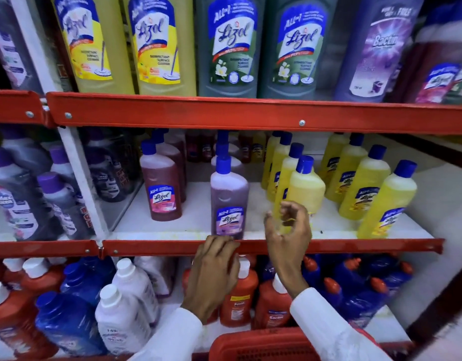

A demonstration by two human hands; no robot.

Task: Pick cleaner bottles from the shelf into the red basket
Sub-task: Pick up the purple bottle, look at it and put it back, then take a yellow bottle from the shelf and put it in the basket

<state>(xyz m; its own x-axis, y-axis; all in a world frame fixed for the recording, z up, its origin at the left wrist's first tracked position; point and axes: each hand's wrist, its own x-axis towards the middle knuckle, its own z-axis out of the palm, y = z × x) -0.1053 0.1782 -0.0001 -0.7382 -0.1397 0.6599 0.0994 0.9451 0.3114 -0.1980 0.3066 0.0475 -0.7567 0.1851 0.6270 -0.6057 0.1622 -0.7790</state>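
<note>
1. The red shelf [250, 114] is full of cleaner bottles on three levels.
2. The red basket [261, 346] sits at the bottom, between the two white sleeves.
3. The purple bottle [228, 204] stands at the front edge of the middle level.
4. The left hand [214, 272] is curled, empty, fingertips by that bottle's base.
5. The right hand [290, 230] is half open, empty, before a yellow bottle [304, 190].
</note>
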